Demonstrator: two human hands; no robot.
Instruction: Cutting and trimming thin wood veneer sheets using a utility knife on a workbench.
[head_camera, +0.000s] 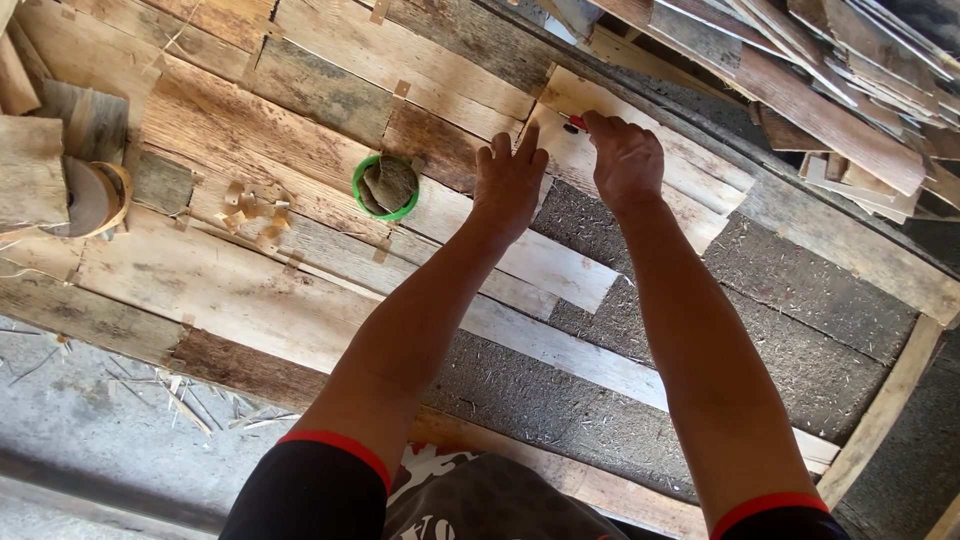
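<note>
My left hand (508, 178) lies flat, fingers spread, pressing on a pale veneer strip (560, 262) laid across a large board. My right hand (624, 155) is closed around a small red-handled tool (574, 122), its tip against another pale veneer piece (690, 185) near the board's far edge. Strips of light and dark wood veneer (300, 140) cover most of the board, held with small tape patches. Dark rough chipboard (800, 340) shows where no veneer lies.
A green-rimmed round container (385, 187) holding a grey lump sits left of my left hand. A roll of brown tape (95, 197) lies at the far left. Loose veneer strips (840, 80) are piled at the top right. Concrete floor (90, 440) with wood scraps lies below.
</note>
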